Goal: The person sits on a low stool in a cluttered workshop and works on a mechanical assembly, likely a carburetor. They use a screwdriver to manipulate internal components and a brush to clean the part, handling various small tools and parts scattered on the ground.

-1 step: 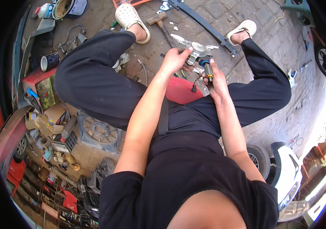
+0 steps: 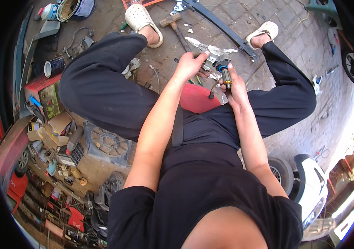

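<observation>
Between my knees, my left hand [image 2: 190,66] is closed on a silver metal motor housing with bracket arms [image 2: 215,52], its thumb lying along the near side. My right hand [image 2: 236,86] grips a motor armature [image 2: 226,75], thumb along one side and fingers curled beneath it. The armature shows a ribbed metal core, a blue band at the top and copper-coloured winding at the lower end. A dark part joins or touches both pieces; I cannot tell which. A short cable with a black connector [image 2: 211,95] hangs beside my right hand, over a red surface [image 2: 194,98].
A hammer [image 2: 178,31] and a long dark metal bar [image 2: 222,27] lie on the brick floor beyond my hands. To the left are an open can [image 2: 54,67], a red box [image 2: 40,85] and cardboard boxes [image 2: 56,128]. A wheel [image 2: 280,172] and a white car part [image 2: 313,186] stand lower right.
</observation>
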Motion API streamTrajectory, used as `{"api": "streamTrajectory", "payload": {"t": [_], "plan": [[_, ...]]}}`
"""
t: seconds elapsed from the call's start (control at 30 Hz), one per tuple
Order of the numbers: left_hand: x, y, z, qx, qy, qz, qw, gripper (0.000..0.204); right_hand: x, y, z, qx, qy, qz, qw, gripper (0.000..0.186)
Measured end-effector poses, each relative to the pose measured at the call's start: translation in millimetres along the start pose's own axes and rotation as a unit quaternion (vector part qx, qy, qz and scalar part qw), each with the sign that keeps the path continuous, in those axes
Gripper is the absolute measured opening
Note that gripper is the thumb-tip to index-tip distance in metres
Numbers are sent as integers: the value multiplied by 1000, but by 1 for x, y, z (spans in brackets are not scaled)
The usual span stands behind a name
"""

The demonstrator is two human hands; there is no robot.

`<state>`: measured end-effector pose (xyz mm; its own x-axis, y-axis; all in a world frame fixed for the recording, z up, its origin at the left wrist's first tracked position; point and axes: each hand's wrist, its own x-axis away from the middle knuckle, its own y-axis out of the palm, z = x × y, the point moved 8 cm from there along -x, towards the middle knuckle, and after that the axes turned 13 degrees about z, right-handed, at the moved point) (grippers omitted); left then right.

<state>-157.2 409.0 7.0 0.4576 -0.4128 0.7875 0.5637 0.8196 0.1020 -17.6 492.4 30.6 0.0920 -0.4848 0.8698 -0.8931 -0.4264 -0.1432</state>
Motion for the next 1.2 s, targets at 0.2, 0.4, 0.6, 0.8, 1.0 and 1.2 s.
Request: {"api": "streamTrajectory", "payload": {"t": [0.2, 0.4, 0.6, 0.8, 1.0, 1.2], "plan": [[0, -1, 1, -7, -7, 1, 1000, 40, -2, 0, -8, 27, -28, -7, 999, 37], [-1, -2, -1, -17, 2, -1, 1000, 50, -6, 2, -5, 10, -25, -5, 1000, 37], [-13, -9, -4, 69, -8, 29, 997, 44, -11, 6, 1, -176, 65, -54, 981, 31], [-38, -27, -19, -110, 154, 105, 976, 22, -16, 11, 4, -282, 146, -130, 939, 31], [-41, -25, -23, -128, 157, 128, 971, 29, -15, 6, -3, -224, 62, -101, 967, 30], [-17, -1, -8, 167, -38, 36, 985, 61, -11, 1, -11, -84, -70, -39, 993, 36]]}}
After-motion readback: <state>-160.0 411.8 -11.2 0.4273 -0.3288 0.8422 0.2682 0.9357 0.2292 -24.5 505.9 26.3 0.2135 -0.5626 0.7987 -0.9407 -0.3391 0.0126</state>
